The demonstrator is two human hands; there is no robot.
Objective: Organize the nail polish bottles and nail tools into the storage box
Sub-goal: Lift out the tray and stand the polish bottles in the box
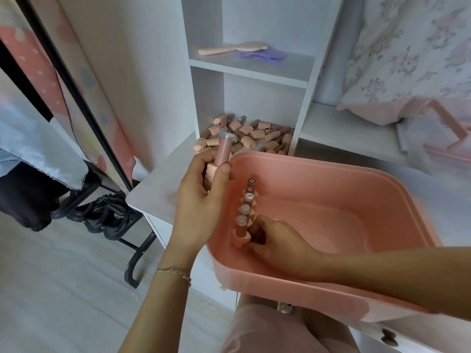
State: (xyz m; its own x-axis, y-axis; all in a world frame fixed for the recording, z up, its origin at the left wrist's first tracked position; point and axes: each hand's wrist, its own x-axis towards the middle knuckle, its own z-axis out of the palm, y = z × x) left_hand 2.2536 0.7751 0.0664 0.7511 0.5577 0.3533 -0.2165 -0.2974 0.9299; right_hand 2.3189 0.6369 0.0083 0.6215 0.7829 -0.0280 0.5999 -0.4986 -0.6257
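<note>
- Left hand [204,197], centre frame, grips an upturned pink nail polish bottle [222,151] above the pink plastic storage box [356,184] rim.
- Right hand [275,240] inside the box pinches the nearest bottle in a standing row [246,207].
- Loose bottles [252,135] lie on the white counter [158,184] behind.

Five pink nail polish bottles [245,209] stand upside down in a row along the left wall of the pink storage box [356,179], more bottles [249,135] heaped on the shelf behind.

Pink storage box [331,171], peach-capped bottles [244,133], lilac comb [260,56], floral pillow [407,47].
</note>
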